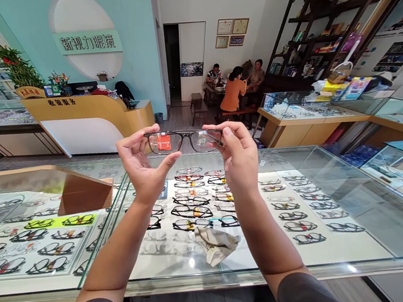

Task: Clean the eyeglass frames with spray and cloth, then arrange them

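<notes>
A pair of dark-framed glasses point(185, 134) is held up level above the glass display case, with a red sticker on its left lens. My left hand point(144, 165) grips the left end of the frame between thumb and fingers. The right end is pinched by my right hand point(238, 150), its thumb against the frame's corner. Below them, a crumpled beige cloth point(217, 244) lies on the glass top of the case point(244, 273). Under the glass, several rows of eyeglasses point(191, 208) are laid out.
A wooden-edged mirror or panel point(85, 190) stands on the case at left, near more eyeglasses. Behind is a yellow-and-white counter point(89, 117). Several people sit at a table at the back, one in an orange top point(233, 96). More display cases point(302, 112) line the right.
</notes>
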{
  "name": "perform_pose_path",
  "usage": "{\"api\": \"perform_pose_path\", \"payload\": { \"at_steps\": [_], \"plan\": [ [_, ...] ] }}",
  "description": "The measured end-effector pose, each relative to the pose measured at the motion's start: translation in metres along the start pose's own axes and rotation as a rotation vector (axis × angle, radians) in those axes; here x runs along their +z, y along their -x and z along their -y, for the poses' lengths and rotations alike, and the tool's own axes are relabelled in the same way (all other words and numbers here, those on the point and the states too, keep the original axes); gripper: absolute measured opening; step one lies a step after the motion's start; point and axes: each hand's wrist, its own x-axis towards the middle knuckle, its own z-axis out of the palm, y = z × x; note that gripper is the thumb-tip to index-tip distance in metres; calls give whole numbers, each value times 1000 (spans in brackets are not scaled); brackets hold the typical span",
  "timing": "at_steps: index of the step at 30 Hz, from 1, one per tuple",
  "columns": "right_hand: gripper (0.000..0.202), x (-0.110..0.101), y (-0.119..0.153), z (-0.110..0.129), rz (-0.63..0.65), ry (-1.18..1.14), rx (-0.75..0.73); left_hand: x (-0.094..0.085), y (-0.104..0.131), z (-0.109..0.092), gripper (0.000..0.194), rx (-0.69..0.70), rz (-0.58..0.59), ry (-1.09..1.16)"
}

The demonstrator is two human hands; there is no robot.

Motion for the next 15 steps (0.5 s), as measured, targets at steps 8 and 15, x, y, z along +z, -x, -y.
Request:
{"api": "perform_pose_path", "payload": {
  "at_steps": [8, 15],
  "plan": [
    [19, -2, -2, 1, 18, -48, 60, 3, 2, 2, 81, -20, 2, 63],
    [17, -2, -4, -3, -9, -82, 90, 3, 1, 0, 83, -22, 19, 136]
  ]
}}
